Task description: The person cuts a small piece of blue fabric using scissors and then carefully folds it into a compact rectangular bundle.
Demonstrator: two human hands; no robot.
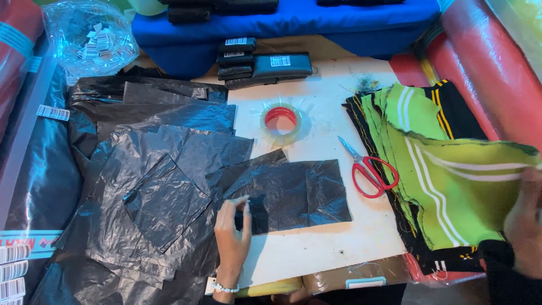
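My left hand (pixel 231 237) rests on a black plastic sheet (pixel 293 195) lying flat on the white table (pixel 333 243), fingertips pinching its near left edge. My right hand (pixel 525 217), at the right edge of the view, grips the top piece of green fabric with white stripes (pixel 451 181) and lifts it off a stack of green and black fabric pieces (pixel 418 113). Red-handled scissors (pixel 370 169) lie between the sheet and the stack. A roll of clear tape with a red core (pixel 280 121) sits beyond the sheet.
Several overlapping black plastic sheets (pixel 158 169) cover the table's left side. Folded black packets with barcode labels (pixel 259 65) are stacked at the back. A clear bag of labels (pixel 90 39) sits far left. Red fabric rolls (pixel 491 68) and blue cloth (pixel 282 22) border the table.
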